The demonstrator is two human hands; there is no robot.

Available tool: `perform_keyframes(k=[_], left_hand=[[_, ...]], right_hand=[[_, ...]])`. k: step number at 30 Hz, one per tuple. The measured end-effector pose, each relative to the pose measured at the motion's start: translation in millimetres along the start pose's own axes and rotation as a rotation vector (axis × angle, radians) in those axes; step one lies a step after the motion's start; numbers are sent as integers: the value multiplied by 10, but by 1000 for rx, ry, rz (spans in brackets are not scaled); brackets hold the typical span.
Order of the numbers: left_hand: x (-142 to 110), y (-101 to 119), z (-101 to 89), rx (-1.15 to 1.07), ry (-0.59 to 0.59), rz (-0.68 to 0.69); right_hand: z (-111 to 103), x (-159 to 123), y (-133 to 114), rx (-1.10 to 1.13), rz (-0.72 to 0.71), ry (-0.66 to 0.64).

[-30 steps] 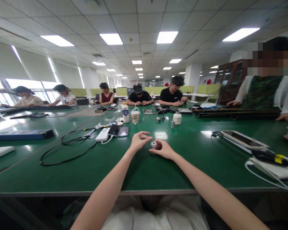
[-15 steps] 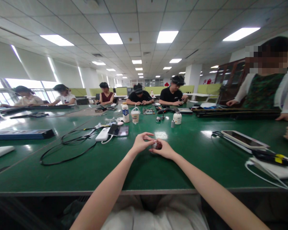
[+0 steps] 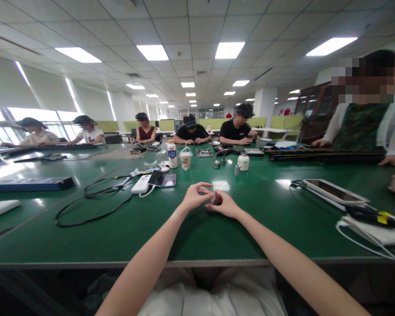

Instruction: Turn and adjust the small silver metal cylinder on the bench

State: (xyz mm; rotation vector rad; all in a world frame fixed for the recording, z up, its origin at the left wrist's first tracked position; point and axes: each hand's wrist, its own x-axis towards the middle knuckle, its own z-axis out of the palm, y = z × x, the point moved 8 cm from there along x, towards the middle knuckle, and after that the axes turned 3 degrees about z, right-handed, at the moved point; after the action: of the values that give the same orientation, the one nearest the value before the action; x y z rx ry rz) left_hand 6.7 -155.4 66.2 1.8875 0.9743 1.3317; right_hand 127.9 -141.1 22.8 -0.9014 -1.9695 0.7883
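In the middle of the green table [image 3: 197,237], my two hands meet around a small, partly see-through jar-like thing [image 3: 213,199]. My right hand [image 3: 228,205] curls round it from the right, fingers wrapped and thumb on the near side. From the left, my left hand [image 3: 195,196] pinches at its top with thumb and fingers. Most of the thing is hidden behind the fingers, and dark reddish tones show beside the right palm. It looks upright and close to the table top.
Ahead stand a drink bottle [image 3: 172,154], a lidded cup [image 3: 185,159], a white jar [image 3: 242,163] and a grey cylinder [image 3: 237,170]. A power bank [image 3: 141,184] and black cable [image 3: 95,224] lie left, a phone [image 3: 335,192] right. Several people sit opposite; one person [image 3: 362,127] stands at right.
My left fingertips have shifted very slightly at the top of the small jar-like thing. My right hand stays in place. The person standing at right has moved their head slightly.
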Motion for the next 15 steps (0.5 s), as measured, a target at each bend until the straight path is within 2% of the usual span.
perform_keyframes(k=[11, 15], left_hand=[[-35, 79, -14, 94, 4, 38], [-3, 49, -73, 131, 54, 44]], right_hand=[[20, 6, 27, 33, 13, -16], [25, 11, 50, 31, 16, -13]])
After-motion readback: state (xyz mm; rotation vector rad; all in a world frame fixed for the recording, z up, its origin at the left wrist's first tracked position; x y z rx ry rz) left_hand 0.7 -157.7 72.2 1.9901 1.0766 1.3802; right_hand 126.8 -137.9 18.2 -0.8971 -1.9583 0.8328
